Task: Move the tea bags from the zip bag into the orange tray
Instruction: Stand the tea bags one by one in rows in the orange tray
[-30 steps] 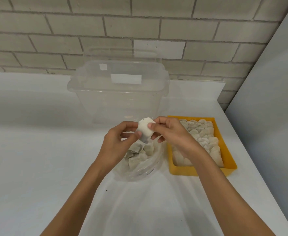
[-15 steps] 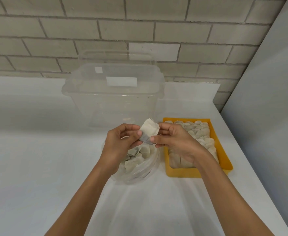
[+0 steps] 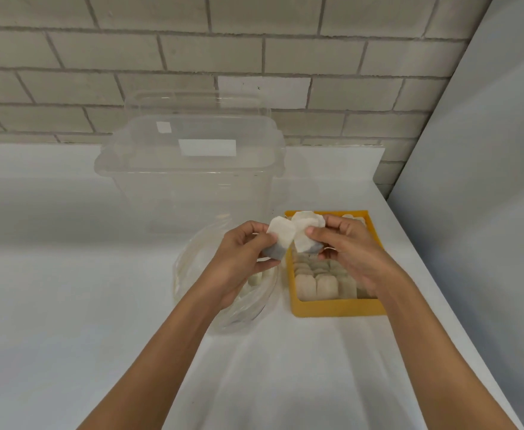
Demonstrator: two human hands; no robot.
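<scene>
Since half a second ago the folded tea bags have opened apart at centre frame. The left hand [image 3: 245, 259] pinches the left tea bag [image 3: 281, 235] above the zip bag [image 3: 192, 274]. The right hand [image 3: 353, 256] pinches the right tea bag [image 3: 305, 231] over the orange tray [image 3: 332, 308]; their edges meet.

Soft, even light from overhead washes my white worktop [image 3: 68, 305] almost featureless, with only faint grey shadows under my forearms [image 3: 167, 352]. The wide lens bows the brick wall [image 3: 130, 57] near the edges, and the tea bags [image 3: 285, 235] in my fingers [image 3: 315, 231] look slightly soft.
</scene>
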